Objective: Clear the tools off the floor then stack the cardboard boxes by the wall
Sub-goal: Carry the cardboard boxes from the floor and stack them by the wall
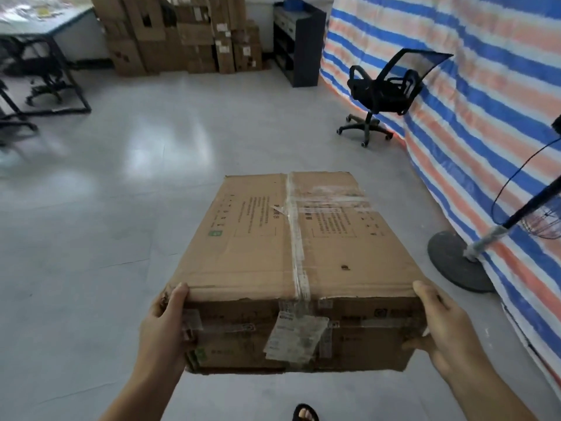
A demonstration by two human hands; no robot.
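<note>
A large taped cardboard box [273,244] with printed text and torn labels is held up off the floor in front of me. My left hand [165,326] grips its near left corner, thumb on the top edge. My right hand [440,326] grips the near right corner the same way. A stack of cardboard boxes [182,34] stands against the far wall. No tools show on the floor.
A black office chair [382,92] stands at the right by a striped tarp [485,117]. A fan stand with a round base [455,262] is close on the right. A dark shelf unit [299,44] is beside the stack. Desks and chairs [39,71] fill the left. My sandalled foot [305,413] shows below.
</note>
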